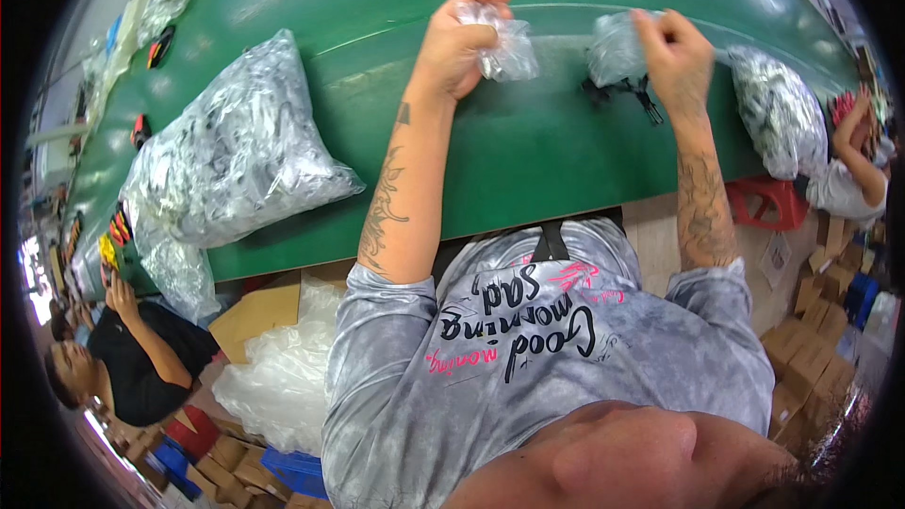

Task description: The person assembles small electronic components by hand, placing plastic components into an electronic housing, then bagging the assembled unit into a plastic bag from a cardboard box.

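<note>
My left hand (464, 45) is closed around a bunch of crumpled clear plastic bags (509, 55), raised above the green table (509, 151). To its right my right hand (677, 58), slightly blurred, pinches the edge of another clear plastic bag (617, 49). Just below that bag are small black parts (622, 90) with thin arms; I cannot tell whether they lie on the table or hang from the bag.
A large clear sack of small bagged items (247, 146) lies at the left, and a similar sack (779, 111) at the right. People sit at both sides. A red stool (768, 203) and cardboard boxes (815, 349) stand right of me. Orange-black tools (160, 47) line the far left.
</note>
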A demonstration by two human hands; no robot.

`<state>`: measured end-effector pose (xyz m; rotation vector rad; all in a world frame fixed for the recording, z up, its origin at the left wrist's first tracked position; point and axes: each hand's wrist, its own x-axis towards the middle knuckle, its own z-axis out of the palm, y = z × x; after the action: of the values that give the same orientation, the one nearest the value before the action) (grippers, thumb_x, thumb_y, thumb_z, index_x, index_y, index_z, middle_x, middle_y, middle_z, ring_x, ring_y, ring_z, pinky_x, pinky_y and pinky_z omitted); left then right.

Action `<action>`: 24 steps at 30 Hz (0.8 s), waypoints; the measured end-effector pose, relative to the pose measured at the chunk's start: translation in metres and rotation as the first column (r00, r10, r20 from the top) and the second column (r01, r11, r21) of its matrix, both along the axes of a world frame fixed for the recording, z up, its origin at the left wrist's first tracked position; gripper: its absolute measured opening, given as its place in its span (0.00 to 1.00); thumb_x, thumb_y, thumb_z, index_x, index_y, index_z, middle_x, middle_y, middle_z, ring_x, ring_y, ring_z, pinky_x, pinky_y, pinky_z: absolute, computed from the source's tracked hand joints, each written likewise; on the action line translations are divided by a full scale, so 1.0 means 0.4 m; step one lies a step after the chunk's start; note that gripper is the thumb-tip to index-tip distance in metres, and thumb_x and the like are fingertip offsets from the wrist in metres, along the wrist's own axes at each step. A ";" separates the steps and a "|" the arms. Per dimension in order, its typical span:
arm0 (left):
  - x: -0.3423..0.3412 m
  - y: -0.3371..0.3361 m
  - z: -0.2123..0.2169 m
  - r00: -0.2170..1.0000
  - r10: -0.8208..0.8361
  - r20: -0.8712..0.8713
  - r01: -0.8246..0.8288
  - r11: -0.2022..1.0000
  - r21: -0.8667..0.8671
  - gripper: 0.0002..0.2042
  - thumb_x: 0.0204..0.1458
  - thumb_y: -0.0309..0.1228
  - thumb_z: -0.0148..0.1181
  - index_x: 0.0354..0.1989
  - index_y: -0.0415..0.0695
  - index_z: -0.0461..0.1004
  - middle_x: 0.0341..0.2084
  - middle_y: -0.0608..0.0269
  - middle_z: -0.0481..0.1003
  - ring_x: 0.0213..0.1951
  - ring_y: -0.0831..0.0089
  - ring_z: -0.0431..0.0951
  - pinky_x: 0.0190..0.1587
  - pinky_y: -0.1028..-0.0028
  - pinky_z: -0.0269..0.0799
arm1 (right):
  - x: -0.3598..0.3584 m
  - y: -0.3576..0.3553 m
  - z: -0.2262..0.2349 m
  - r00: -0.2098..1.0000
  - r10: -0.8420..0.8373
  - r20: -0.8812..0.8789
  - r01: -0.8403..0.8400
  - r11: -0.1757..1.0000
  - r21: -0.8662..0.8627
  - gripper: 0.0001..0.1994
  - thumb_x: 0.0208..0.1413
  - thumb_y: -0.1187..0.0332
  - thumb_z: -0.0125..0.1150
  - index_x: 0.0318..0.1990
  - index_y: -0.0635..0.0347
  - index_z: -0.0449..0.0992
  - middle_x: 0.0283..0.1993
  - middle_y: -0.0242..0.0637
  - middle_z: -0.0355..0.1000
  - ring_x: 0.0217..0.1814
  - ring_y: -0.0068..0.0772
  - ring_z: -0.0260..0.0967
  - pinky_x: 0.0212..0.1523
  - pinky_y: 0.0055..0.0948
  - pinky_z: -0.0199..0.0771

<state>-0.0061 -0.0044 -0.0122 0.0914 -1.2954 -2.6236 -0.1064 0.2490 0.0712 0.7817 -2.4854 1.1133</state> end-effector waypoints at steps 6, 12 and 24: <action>-0.019 0.049 0.023 0.990 -0.007 -0.137 0.033 0.982 0.187 0.29 0.40 0.13 0.44 0.57 0.30 0.70 0.57 0.40 0.72 0.55 0.54 0.78 0.55 0.57 0.80 | 0.100 -0.148 0.012 0.983 0.181 0.024 -0.160 0.916 -0.368 0.13 0.63 0.67 0.66 0.28 0.60 0.72 0.26 0.27 0.67 0.26 0.19 0.60 0.28 0.23 0.62; 0.023 -0.025 -0.015 0.960 0.273 0.064 -0.279 0.908 0.313 0.18 0.48 0.16 0.46 0.49 0.32 0.73 0.43 0.51 0.76 0.42 0.62 0.80 0.47 0.65 0.80 | 0.206 -0.338 0.035 0.813 0.580 -0.047 -0.479 0.714 0.511 0.11 0.63 0.69 0.56 0.49 0.60 0.79 0.55 0.44 0.74 0.59 0.46 0.68 0.55 0.43 0.68; 0.017 -0.026 0.027 0.996 0.004 0.091 -0.029 0.961 0.274 0.07 0.56 0.30 0.57 0.38 0.39 0.72 0.21 0.60 0.71 0.19 0.74 0.68 0.22 0.72 0.66 | 0.507 -0.924 0.112 0.371 0.874 0.314 -0.836 0.166 0.523 0.19 0.55 0.57 0.66 0.45 0.64 0.81 0.46 0.54 0.79 0.52 0.52 0.77 0.56 0.42 0.76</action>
<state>0.0005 -0.0147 -0.0015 0.2648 -0.9401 -2.7971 0.0964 -0.1208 0.1162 2.6506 -2.2093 0.3371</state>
